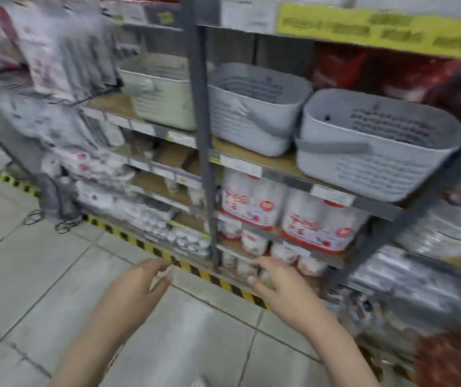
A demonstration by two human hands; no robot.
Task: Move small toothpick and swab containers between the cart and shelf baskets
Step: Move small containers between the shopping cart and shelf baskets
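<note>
Hands are out low toward the shelf's bottom edge: left hand (137, 286) open, holding nothing; right hand (276, 286) too blurry, cannot tell. Small containers (240, 266) sit there, grey baskets (374, 146) higher up look empty, so I'd guess moving's barely started.

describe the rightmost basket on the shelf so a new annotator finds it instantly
Start at the dark upright post of the shelving unit and follow the wooden shelf board rightward. The last basket is pale grey with a darker grey handle, nearest the camera; the farthest-left basket is cream.
</note>
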